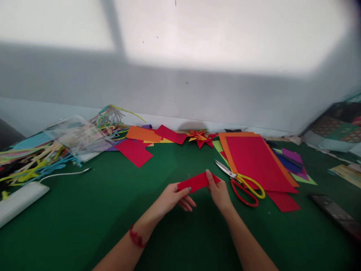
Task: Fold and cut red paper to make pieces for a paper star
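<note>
A narrow piece of red paper [196, 182] is stretched between my two hands, above the green tabletop. My left hand [175, 197] pinches its left end, thumb on top and the other fingers underneath. At the right end, my right hand [218, 192] grips it with the thumb along the upper edge. Whether the strip is folded in layers I cannot tell. Just right of my right hand lies a pair of scissors [233, 175] with one yellow and one red handle, partly on a stack of red sheets [254, 162].
Folded paper stars [201, 138] sit by the wall, beside loose orange [143, 133] and red pieces [135, 152]. Pipe cleaners [47, 162] and a clear plastic bag [80, 137] are heaped at left, near a white power strip [24, 199]. A phone [335, 212] lies at right.
</note>
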A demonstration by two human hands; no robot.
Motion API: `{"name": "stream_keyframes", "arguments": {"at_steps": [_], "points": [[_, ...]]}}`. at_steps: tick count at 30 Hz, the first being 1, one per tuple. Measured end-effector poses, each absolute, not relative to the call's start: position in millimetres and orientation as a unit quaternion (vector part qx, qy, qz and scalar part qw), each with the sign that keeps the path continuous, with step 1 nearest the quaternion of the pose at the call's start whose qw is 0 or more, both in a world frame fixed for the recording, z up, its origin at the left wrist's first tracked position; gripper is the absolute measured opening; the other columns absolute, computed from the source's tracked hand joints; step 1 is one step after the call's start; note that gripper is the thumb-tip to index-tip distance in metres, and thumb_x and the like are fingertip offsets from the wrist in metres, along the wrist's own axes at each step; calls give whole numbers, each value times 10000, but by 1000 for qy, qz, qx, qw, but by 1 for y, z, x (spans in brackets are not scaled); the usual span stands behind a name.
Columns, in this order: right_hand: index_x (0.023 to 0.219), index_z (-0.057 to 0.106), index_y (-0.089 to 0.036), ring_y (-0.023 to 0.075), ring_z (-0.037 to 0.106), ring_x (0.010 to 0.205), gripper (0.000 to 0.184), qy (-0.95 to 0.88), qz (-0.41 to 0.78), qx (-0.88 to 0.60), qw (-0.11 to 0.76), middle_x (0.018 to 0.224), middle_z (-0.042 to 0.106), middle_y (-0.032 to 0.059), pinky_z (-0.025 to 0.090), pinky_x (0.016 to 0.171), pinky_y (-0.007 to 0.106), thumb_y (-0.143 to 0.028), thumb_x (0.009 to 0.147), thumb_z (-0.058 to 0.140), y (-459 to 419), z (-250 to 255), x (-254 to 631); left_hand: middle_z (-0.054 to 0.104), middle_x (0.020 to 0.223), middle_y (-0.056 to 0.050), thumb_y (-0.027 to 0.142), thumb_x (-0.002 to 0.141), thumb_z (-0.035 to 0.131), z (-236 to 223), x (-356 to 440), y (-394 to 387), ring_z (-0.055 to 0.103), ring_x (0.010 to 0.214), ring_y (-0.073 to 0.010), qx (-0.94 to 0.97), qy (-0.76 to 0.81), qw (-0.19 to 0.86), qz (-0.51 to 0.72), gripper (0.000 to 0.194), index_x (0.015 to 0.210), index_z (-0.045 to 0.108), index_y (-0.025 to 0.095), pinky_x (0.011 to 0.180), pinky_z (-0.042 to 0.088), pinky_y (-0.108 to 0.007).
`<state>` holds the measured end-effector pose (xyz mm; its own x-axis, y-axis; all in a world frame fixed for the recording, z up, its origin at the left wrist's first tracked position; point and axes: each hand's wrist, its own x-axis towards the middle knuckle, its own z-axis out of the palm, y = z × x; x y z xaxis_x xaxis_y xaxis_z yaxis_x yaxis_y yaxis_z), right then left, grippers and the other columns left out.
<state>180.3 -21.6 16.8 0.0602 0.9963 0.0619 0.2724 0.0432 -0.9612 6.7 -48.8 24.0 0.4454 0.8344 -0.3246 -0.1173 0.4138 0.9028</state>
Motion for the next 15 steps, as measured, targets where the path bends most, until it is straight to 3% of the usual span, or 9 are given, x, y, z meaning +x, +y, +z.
{"name": "stream_keyframes", "arguments": {"at_steps": [6, 15], "points": [[476, 318, -209, 95, 290, 385, 453, -548, 397, -573, 463, 407, 289, -57, 250, 364, 227, -548, 762, 411, -18, 15, 187, 683, 808, -131, 416, 768, 514, 27, 5, -49, 646, 620, -168, 430, 409, 729, 341, 414, 1052, 500, 114, 537, 470, -244], [463, 291, -216, 94, 270, 364, 471, -541, 406, -568, 468, 384, 277, -61, 227, 365, 233, -574, 745, 412, -19, 17, 186, 683, 745, -121, 454, 758, 509, 21, 9, -50, 642, 581, -172, 408, 415, 733, 352, 433, 1024, 503, 113, 513, 466, -246]]}}
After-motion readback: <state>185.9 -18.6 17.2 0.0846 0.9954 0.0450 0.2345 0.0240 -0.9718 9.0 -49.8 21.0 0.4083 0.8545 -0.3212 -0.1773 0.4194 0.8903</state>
